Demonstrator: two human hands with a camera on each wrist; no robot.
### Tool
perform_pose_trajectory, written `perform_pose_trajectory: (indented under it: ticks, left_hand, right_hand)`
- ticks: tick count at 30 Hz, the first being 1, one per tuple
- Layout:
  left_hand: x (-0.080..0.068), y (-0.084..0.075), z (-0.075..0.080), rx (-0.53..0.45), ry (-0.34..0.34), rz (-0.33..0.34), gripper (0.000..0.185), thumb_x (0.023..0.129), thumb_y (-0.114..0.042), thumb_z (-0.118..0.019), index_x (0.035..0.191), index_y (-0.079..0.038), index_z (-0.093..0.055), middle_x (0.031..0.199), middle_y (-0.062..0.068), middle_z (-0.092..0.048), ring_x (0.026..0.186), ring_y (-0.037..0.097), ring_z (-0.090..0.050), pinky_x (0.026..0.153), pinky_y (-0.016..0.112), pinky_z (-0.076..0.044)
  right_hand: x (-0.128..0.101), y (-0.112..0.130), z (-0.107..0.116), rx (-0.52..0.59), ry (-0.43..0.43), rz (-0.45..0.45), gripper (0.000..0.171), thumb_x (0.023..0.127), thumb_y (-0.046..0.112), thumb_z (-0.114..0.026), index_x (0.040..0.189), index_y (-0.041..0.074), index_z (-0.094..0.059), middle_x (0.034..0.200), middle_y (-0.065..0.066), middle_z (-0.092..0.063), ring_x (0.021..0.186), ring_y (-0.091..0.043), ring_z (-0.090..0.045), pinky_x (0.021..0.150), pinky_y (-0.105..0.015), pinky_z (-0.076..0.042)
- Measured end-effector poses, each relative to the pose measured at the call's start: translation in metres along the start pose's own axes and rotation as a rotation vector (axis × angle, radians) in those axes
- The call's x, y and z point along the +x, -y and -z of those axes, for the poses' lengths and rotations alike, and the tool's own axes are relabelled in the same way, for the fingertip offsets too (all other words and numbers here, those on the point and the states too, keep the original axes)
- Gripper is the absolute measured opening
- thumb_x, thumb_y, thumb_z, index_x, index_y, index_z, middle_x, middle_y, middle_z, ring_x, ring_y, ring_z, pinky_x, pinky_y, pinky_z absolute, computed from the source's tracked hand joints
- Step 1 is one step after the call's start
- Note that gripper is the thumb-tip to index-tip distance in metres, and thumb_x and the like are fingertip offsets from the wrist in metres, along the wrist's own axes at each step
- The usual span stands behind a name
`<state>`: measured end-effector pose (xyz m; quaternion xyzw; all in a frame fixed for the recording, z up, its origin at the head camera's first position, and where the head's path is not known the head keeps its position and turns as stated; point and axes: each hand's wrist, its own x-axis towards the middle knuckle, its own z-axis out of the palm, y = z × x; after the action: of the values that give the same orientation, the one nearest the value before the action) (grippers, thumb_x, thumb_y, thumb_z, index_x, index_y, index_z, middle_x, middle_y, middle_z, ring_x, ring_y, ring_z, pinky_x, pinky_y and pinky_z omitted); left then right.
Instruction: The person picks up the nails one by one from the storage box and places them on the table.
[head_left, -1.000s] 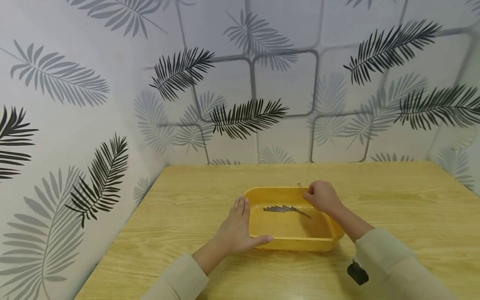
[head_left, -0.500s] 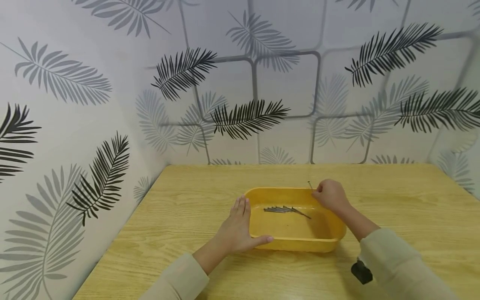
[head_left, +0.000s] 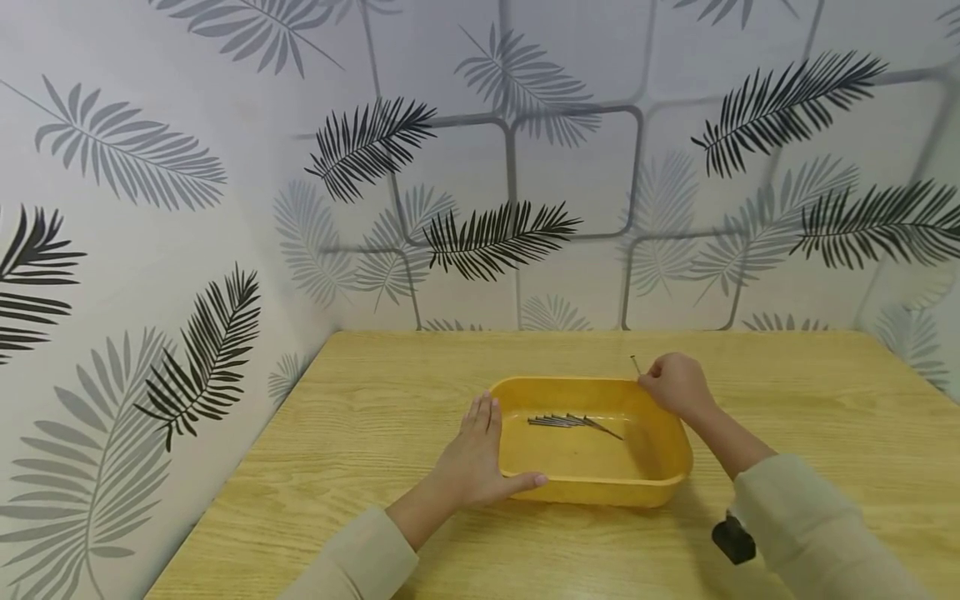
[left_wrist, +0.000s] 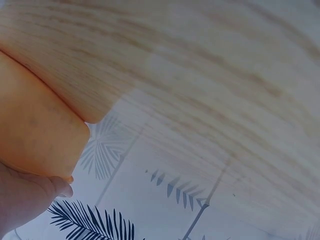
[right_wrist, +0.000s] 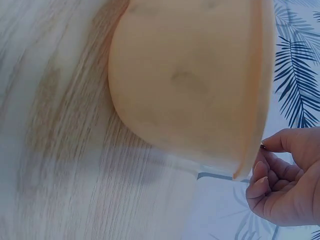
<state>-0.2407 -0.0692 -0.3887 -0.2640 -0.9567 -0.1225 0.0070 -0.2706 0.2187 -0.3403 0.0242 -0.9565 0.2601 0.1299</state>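
Yellow tray (head_left: 600, 493) on a wood-grain table (head_left: 360, 417), touching and right of the straight fingers of the left hand (head_left: 471, 462), with thumb over the near side. Pinches one nail (head_left: 636, 365), head up, in the curled fingers of the right hand (head_left: 677, 386); lower end hard to make out. Shows more nails (head_left: 568, 421) inside, left of those fingers.

Pale wallpaper (head_left: 573, 175) w/ blk. & gray fern-like fronds (head_left: 502, 242) covers the back wall (head_left: 465, 292) and L wall (head_left: 247, 217), 2 surfaces meeting near the far L corner of 1 yellowish wood-grain table (head_left: 300, 450). Gray lines (head_left: 512, 167) form rounded rectangles (part of the print, it appears) across the back. Light is soft, w/ a cool tint up top.
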Motion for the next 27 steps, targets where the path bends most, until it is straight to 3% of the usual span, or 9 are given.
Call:
perform_pose_trajectory:
  ticks: [27]
  left_hand:
    - [0.000, 0.000, -0.001, 0.018, -0.010, 0.000, 0.111, 0.080, -0.074, -0.045, 0.146, 0.008, -0.011, 0.153, 0.026, -0.007, 0.143, 0.037, -0.007, 0.115, 0.042, -0.021]
  right_hand:
    - [-0.004, -0.041, 0.013, 0.005, 0.022, -0.047, 0.028, 0.083, 0.011, -0.054, 0.066, -0.008, -0.065, 0.056, -0.009, -0.062, 0.054, -0.016, -0.050, 0.050, -0.026, -0.039]
